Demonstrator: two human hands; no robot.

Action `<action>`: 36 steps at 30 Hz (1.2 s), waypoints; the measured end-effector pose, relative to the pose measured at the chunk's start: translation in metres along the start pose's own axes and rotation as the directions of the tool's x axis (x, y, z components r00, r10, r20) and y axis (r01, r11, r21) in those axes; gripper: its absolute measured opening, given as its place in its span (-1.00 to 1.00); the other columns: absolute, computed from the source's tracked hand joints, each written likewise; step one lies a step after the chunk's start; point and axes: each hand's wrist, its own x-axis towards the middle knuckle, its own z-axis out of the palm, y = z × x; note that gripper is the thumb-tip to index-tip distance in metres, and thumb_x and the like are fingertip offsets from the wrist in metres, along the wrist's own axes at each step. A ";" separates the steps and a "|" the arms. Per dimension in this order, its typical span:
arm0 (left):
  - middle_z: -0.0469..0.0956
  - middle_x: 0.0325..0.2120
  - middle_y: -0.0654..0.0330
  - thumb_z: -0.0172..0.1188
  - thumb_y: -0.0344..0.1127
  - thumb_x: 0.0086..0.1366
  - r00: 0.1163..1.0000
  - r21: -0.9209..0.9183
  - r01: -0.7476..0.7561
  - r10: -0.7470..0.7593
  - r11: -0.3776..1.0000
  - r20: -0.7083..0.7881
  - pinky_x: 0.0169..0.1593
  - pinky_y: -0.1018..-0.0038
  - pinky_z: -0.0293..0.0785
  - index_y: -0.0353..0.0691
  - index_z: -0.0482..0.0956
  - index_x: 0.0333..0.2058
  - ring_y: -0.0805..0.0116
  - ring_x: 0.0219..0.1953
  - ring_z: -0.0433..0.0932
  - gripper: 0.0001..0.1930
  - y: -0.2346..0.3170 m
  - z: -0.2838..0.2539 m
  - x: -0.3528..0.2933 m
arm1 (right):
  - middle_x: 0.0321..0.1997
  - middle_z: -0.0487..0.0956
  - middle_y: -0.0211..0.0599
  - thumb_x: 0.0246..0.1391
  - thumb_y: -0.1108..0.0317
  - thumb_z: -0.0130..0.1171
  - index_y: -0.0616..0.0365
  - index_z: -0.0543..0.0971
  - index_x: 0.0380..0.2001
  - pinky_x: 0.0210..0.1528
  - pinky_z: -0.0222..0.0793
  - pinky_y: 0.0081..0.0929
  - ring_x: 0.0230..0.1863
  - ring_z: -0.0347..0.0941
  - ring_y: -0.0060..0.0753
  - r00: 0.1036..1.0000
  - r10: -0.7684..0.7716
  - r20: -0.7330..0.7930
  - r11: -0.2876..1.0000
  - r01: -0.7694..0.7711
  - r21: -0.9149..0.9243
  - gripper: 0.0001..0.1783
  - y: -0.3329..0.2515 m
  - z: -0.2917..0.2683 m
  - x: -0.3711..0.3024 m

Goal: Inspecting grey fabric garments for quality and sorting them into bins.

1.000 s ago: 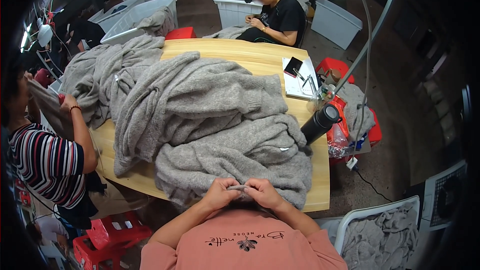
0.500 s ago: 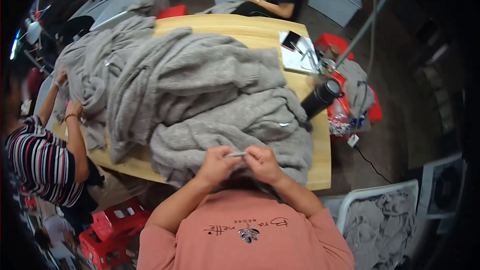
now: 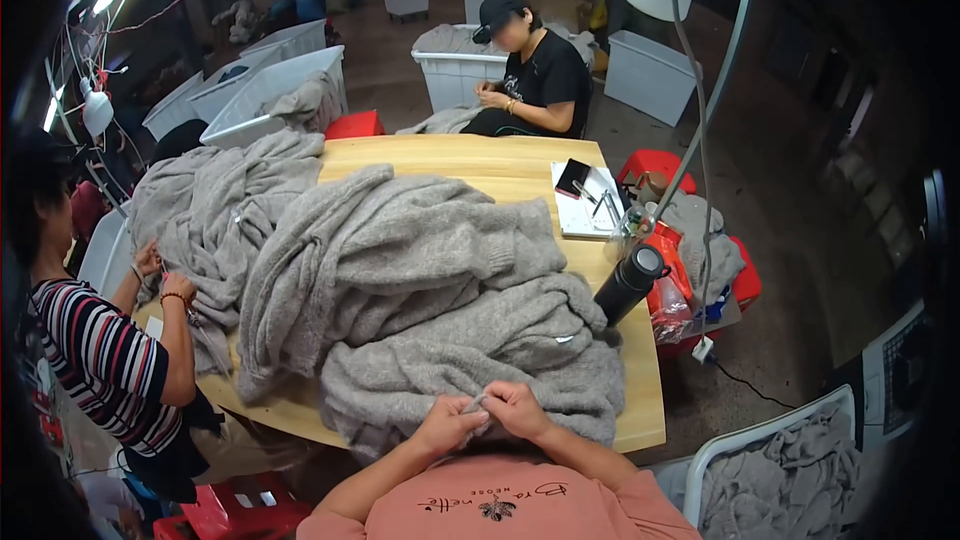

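A heap of soft grey knit garments covers much of the wooden table. At its near edge, my left hand and my right hand meet in front of my chest. Both are closed, with fingertips pinched together on a small fold of a grey knit garment. My fingers cover most of that fold. The garment's bulk lies bunched on the table just beyond my hands.
A black bottle stands at the table's right, near a white pad with a phone. A person in stripes handles fabric at left; another sits beyond the table. A tub of grey pieces is at lower right.
The view has tilted up, so more of the room beyond the table shows. My hands have stayed together on the knit. The striped-shirt person's hands have drawn closer together.
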 end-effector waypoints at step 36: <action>0.45 -0.65 0.35 0.13 -0.51 0.02 0.944 0.112 -0.154 0.180 0.982 -0.277 -0.55 0.69 0.26 -0.32 0.49 -0.53 0.68 -0.60 0.34 -0.99 -0.006 0.032 -0.018 | -0.63 0.44 -0.21 -0.08 0.51 0.04 0.24 0.46 -0.51 -0.61 0.23 -0.50 -0.65 0.38 -0.38 0.970 -0.178 0.168 0.963 0.207 -0.174 -0.98 -0.010 -0.020 -0.027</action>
